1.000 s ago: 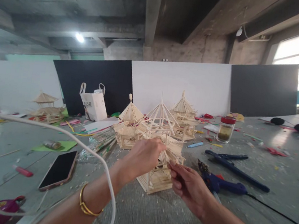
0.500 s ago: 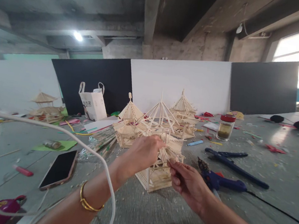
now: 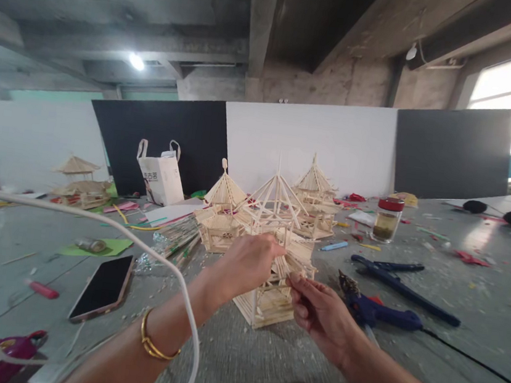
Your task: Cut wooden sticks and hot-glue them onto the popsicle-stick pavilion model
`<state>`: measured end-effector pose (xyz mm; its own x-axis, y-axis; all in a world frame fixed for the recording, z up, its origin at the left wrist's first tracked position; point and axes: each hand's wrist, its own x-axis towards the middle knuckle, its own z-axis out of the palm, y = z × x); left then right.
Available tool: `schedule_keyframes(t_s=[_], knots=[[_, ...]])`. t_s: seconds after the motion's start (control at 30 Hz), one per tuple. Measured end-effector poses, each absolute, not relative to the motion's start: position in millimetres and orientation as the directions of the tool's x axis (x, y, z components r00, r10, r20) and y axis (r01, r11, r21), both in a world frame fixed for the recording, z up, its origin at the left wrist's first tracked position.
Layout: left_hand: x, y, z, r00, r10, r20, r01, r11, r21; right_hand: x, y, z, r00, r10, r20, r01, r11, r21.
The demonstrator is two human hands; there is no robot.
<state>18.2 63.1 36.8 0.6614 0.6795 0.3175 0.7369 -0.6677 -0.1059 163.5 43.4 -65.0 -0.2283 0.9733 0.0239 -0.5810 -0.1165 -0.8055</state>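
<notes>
On the far left of the grey, grit-speckled worktop (image 3: 481, 287) stands one small stick pavilion (image 3: 77, 185), with a dark, glossy phone (image 3: 102, 289) lying flat nearer the front and a white cable (image 3: 107, 223) arching over it. At the middle, three more pale pavilions of thin wooden sticks cluster together, and the left hand (image 3: 246, 264), a gold bangle (image 3: 153, 343) on its wrist, pinches the peaked roof frame of the nearest pavilion (image 3: 275, 262) while the right hand (image 3: 322, 311) nips a sliver at its eave. To the right lie a blue glue gun (image 3: 378, 311), dark long-handled pliers (image 3: 400, 281), and one red-capped glass jar (image 3: 385, 219).
</notes>
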Motion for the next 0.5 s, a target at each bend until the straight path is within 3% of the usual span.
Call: schedule_keyframes(t_s=[0.1, 0.5], knots=[[17.0, 65.1, 35.7, 0.690, 0.638, 0.342, 0.709, -0.691, -0.141, 164.0, 42.9, -65.5, -0.225, 0.974, 0.015, -0.584, -0.122, -0.803], [19.2, 68.9, 34.3, 0.678, 0.644, 0.354, 0.720, -0.679, -0.145, 165.1, 43.1, -61.4, -0.225, 0.974, -0.009, -0.605, -0.147, -0.782]])
